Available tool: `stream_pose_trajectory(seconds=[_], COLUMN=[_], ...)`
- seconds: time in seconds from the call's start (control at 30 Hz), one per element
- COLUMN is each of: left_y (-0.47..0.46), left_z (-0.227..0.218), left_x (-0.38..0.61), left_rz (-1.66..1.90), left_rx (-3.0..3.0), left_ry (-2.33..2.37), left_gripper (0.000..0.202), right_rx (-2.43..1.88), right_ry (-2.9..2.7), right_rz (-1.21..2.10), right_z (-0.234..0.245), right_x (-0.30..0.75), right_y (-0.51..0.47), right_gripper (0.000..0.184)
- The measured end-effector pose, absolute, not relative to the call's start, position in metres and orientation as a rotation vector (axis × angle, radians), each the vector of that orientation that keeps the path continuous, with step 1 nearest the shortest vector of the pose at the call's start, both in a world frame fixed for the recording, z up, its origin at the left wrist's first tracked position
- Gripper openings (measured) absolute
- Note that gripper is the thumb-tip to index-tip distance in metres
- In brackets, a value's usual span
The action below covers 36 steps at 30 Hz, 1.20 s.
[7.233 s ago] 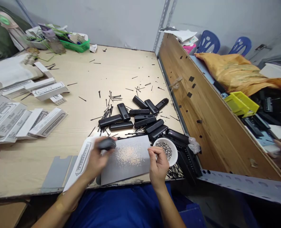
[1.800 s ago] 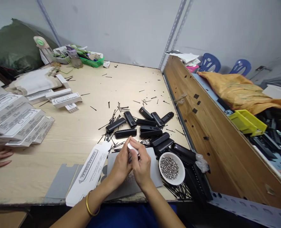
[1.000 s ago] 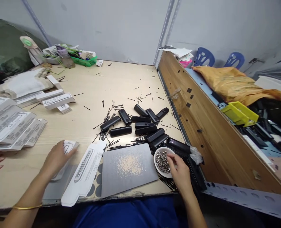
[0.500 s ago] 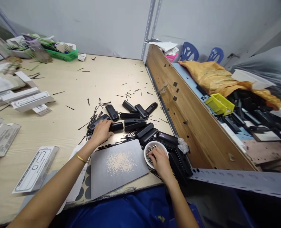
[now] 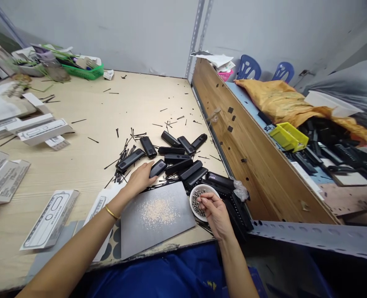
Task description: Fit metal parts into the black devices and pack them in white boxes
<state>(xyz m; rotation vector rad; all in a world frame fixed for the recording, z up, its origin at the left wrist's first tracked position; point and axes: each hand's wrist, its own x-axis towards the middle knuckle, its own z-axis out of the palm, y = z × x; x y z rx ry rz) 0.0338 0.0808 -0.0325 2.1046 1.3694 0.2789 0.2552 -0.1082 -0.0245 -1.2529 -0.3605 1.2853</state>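
Your left hand (image 5: 140, 179) grips a black case (image 5: 158, 167) at the near edge of the pile (image 5: 178, 156). Your right hand (image 5: 214, 210), fingertips pinched together, rests over the white bowl (image 5: 191, 194) of metal beads (image 5: 197, 201), just right of the grey mat (image 5: 155, 217).

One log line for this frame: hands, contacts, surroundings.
left hand: grips black case | right hand: fingertips at white bowl of metal pieces, hold unclear | grey mat between hands

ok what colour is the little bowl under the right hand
White bowl, with small silvery metal pieces inside; the head view shows it under the right hand.
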Motion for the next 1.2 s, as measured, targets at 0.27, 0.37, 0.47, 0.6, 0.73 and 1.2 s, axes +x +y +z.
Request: stream_pose_trajectory(seconds=[0.27, 0.37, 0.47, 0.6, 0.73, 1.2], left_y=[0.054, 0.025, 0.005, -0.009, -0.016, -0.028], left_z=[-0.008, 0.005, 0.014, 0.019, 0.024, 0.030], left_x=[0.027, 0.034, 0.044, 0.052, 0.054, 0.032], left_rz=[0.800, 0.955, 0.969, 0.939, 0.933, 1.000], left_rx=[1.098, 0.394, 0.161, 0.083, 0.039, 0.513], left_ry=[1.262, 1.023, 0.969, 0.936, 0.937, 0.914], left_gripper=[0.042, 0.031, 0.022, 0.017, 0.014, 0.037], right_rx=[-1.342, -1.389, -1.416, -1.457, -1.492, -1.443], right_ry=[-0.516, -0.680, -0.833, -0.916, -0.986, -0.922], right_rz=[1.110, 0.939, 0.744, 0.590, 0.508, 0.695], right_z=[-0.018, -0.013, -0.012, -0.015, -0.020, -0.034], right_x=[0.215, 0.189, 0.170, 0.160, 0.159, 0.161], right_y=[-0.093, -0.087, -0.084, -0.082, -0.082, -0.091], right_gripper=[0.033, 0.027, 0.021, 0.016, 0.014, 0.015])
